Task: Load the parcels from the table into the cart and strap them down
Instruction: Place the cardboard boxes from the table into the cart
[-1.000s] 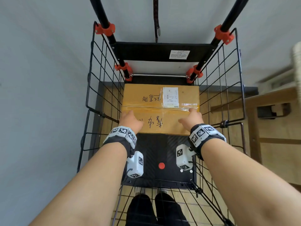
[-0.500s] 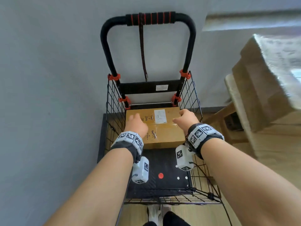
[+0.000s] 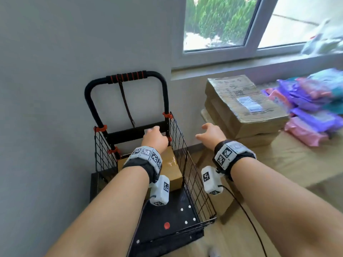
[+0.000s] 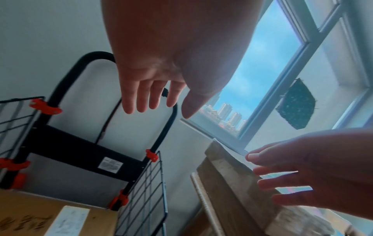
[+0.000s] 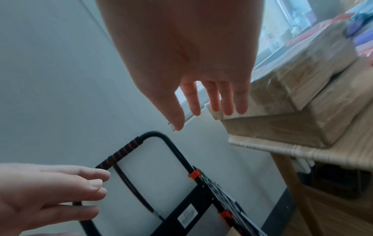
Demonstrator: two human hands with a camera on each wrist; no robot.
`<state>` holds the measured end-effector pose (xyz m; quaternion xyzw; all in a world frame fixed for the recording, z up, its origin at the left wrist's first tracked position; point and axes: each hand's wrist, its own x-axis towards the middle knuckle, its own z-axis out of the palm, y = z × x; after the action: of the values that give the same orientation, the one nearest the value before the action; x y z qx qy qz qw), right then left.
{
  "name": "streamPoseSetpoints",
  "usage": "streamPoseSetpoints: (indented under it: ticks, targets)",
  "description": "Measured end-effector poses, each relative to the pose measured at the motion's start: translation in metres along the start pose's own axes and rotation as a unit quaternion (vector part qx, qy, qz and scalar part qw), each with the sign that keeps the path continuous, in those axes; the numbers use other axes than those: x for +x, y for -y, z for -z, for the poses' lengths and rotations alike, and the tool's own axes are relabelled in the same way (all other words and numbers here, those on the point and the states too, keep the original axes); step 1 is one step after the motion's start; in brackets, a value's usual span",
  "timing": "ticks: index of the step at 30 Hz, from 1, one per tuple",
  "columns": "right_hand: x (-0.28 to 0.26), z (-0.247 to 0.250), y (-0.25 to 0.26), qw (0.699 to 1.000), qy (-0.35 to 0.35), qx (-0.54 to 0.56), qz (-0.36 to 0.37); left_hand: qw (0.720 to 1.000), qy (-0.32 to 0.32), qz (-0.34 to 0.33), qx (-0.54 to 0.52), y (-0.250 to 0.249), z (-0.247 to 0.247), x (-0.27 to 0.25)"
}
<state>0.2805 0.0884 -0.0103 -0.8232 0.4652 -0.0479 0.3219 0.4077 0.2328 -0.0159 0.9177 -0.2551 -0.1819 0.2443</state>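
Observation:
A brown cardboard parcel (image 3: 173, 165) with a white label (image 4: 68, 221) lies in the back of the black wire cart (image 3: 187, 175). My left hand (image 3: 154, 135) hovers above it with loose fingers (image 4: 141, 102), holding nothing. My right hand (image 3: 207, 131) is open and past the cart's right wall, just short of two stacked cardboard parcels (image 3: 246, 110) on the wooden table (image 3: 297, 164); its fingers (image 5: 226, 102) are spread and touch nothing. A dark strap (image 3: 128, 106) hangs from the cart's handle (image 3: 128, 77).
Colourful plastic-wrapped packs (image 3: 315, 112) are heaped on the table to the right of the stacked parcels. The cart stands against a grey wall (image 3: 55, 89), with a window (image 3: 241, 25) above the table. The front half of the cart's black floor (image 3: 176, 217) is bare.
Both hands have come off the parcel in the cart and risen. The right hand has swung right towards the table's parcels. The head view has lifted and turned right.

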Motion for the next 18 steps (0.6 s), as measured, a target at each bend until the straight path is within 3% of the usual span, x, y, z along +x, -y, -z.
streamPoseSetpoints:
  ticks: [10,18]
  targets:
    - [0.034,0.111,-0.088,0.997,-0.058,0.035,-0.037,0.997,0.026,-0.072,0.012,-0.138,-0.06,0.002]
    - [0.101,0.162,-0.181,0.995,-0.065,0.013,-0.077,0.997,0.047,-0.061,0.005,-0.243,-0.142,0.021]
